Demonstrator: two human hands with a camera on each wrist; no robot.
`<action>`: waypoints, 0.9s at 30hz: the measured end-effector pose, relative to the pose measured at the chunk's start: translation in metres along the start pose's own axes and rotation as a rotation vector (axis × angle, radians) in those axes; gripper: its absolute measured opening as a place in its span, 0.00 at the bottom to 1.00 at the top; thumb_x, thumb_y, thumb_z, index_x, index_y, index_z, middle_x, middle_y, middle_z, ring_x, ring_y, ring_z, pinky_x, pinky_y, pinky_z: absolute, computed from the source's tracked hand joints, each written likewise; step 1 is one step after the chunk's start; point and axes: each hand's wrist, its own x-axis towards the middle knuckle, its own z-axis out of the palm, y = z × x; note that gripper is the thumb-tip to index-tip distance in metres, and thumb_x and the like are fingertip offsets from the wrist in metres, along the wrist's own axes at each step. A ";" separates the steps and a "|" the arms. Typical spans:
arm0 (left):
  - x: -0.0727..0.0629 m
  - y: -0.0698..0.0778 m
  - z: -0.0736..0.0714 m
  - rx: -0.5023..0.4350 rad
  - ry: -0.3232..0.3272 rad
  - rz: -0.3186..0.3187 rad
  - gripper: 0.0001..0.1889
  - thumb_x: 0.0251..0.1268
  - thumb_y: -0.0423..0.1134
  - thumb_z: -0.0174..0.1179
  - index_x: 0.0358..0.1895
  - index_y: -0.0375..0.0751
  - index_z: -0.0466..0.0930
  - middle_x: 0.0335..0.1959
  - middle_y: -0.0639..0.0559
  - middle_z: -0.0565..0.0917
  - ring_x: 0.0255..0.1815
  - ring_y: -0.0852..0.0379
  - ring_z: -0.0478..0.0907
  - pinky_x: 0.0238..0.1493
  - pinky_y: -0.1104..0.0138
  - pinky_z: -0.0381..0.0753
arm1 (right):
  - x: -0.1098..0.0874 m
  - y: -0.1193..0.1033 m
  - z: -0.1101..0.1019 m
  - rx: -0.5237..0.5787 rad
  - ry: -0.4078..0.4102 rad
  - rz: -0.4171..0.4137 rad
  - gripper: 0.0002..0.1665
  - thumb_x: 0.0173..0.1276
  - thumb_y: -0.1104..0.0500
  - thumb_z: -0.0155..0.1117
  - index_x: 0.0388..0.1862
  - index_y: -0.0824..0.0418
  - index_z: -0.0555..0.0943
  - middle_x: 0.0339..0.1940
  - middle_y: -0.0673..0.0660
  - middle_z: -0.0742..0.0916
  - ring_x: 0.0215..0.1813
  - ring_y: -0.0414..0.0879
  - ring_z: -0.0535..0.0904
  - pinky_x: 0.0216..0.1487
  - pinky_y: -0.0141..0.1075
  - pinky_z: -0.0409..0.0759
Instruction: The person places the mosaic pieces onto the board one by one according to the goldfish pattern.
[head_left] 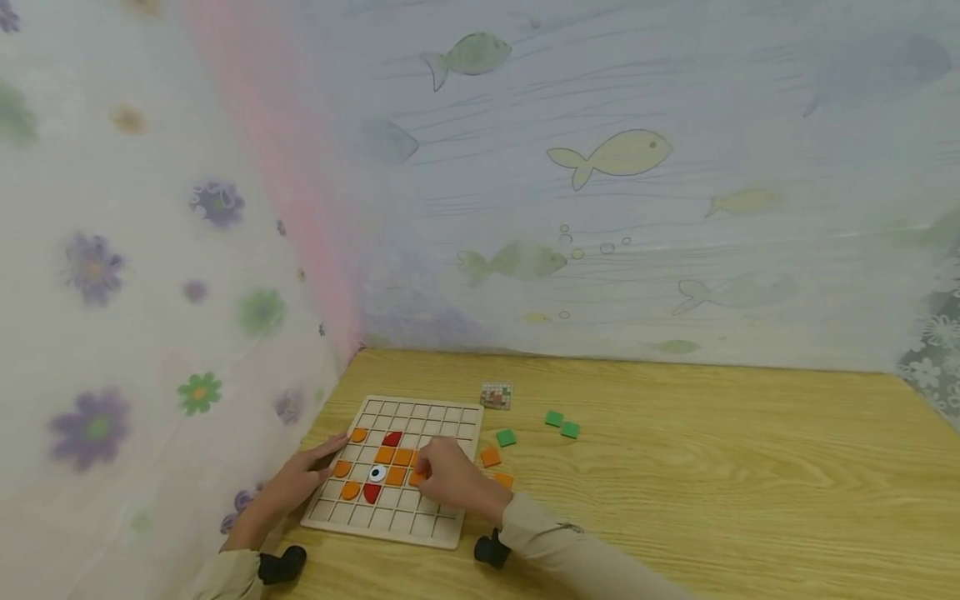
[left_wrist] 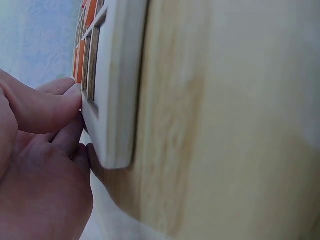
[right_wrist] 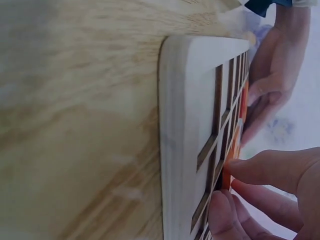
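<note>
A wooden grid board [head_left: 390, 537] lies on the table at the left. My left hand [head_left: 294, 482] rests at its left edge, thumb and fingertips touching the side. Over the right part of the grid, my right hand [head_left: 456, 477] pinches an orange square tile [right_wrist: 226, 176] between thumb and fingers, right at a grid cell. Set in the grid are several orange squares [head_left: 397, 476], a white eye piece [head_left: 377, 473], a red piece [head_left: 392, 438] above it and another red piece [head_left: 372, 493] below. Rounded orange pieces [head_left: 342, 469] sit along the left columns.
A small picture card [head_left: 497, 396] with a coloured grid lies by the board's far right corner. Loose on the table [head_left: 712, 475] to the right are green squares [head_left: 506, 437] and orange squares [head_left: 491, 457]. Patterned curtains [head_left: 600, 250] hang behind and at the left.
</note>
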 end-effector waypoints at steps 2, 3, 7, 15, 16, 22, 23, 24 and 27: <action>0.000 -0.001 0.000 -0.001 -0.005 -0.003 0.29 0.65 0.24 0.46 0.71 0.34 0.58 0.73 0.36 0.53 0.73 0.35 0.44 0.67 0.41 0.44 | 0.001 0.000 0.002 -0.022 0.003 -0.009 0.05 0.50 0.71 0.66 0.25 0.64 0.86 0.26 0.49 0.82 0.32 0.35 0.72 0.35 0.24 0.70; -0.001 -0.001 -0.001 -0.002 -0.005 -0.007 0.29 0.65 0.24 0.46 0.71 0.34 0.58 0.73 0.36 0.52 0.73 0.35 0.44 0.67 0.41 0.45 | 0.002 0.000 0.004 -0.041 0.003 -0.021 0.05 0.51 0.71 0.66 0.24 0.64 0.85 0.25 0.48 0.81 0.31 0.35 0.70 0.35 0.23 0.70; -0.003 -0.002 -0.001 -0.015 -0.004 -0.013 0.29 0.66 0.25 0.46 0.71 0.35 0.58 0.73 0.34 0.52 0.73 0.35 0.44 0.67 0.42 0.47 | 0.002 -0.005 0.005 -0.091 -0.007 -0.054 0.07 0.51 0.72 0.65 0.23 0.62 0.86 0.23 0.49 0.81 0.28 0.34 0.68 0.34 0.22 0.68; -0.003 -0.002 0.000 -0.040 -0.012 0.010 0.29 0.65 0.25 0.47 0.71 0.33 0.58 0.72 0.32 0.52 0.72 0.32 0.44 0.66 0.40 0.49 | 0.001 -0.010 0.002 -0.140 -0.039 -0.031 0.07 0.52 0.71 0.65 0.25 0.61 0.86 0.25 0.49 0.82 0.31 0.35 0.70 0.35 0.23 0.70; -0.002 -0.001 0.001 -0.038 -0.013 0.006 0.29 0.65 0.25 0.47 0.71 0.33 0.58 0.72 0.32 0.52 0.73 0.33 0.43 0.66 0.41 0.48 | 0.001 -0.010 0.001 -0.136 -0.048 -0.030 0.07 0.52 0.71 0.65 0.26 0.61 0.86 0.26 0.48 0.82 0.31 0.35 0.70 0.35 0.23 0.70; 0.002 0.002 0.000 -0.013 -0.014 -0.003 0.29 0.66 0.25 0.46 0.71 0.34 0.58 0.73 0.35 0.52 0.73 0.35 0.43 0.67 0.40 0.44 | -0.003 -0.009 -0.007 -0.096 -0.099 -0.037 0.07 0.54 0.69 0.66 0.31 0.61 0.86 0.30 0.50 0.79 0.32 0.36 0.69 0.30 0.23 0.69; 0.003 0.002 0.000 -0.010 -0.014 -0.002 0.29 0.66 0.25 0.46 0.71 0.34 0.58 0.73 0.35 0.52 0.73 0.35 0.43 0.67 0.40 0.44 | -0.003 -0.008 -0.008 -0.100 -0.104 -0.046 0.06 0.55 0.68 0.66 0.32 0.60 0.86 0.31 0.50 0.80 0.32 0.36 0.69 0.30 0.23 0.70; 0.002 0.002 0.000 -0.009 -0.013 -0.002 0.29 0.66 0.25 0.46 0.71 0.34 0.58 0.73 0.36 0.52 0.73 0.35 0.43 0.67 0.40 0.44 | -0.004 -0.008 -0.010 -0.105 -0.108 -0.056 0.07 0.55 0.67 0.66 0.33 0.60 0.86 0.32 0.50 0.81 0.33 0.36 0.70 0.31 0.23 0.70; 0.001 0.001 0.000 -0.002 -0.015 -0.006 0.29 0.67 0.25 0.46 0.71 0.34 0.58 0.73 0.36 0.52 0.73 0.34 0.43 0.67 0.40 0.44 | -0.005 -0.005 -0.015 -0.124 -0.113 -0.084 0.08 0.56 0.65 0.66 0.36 0.59 0.86 0.35 0.49 0.82 0.36 0.36 0.71 0.34 0.23 0.70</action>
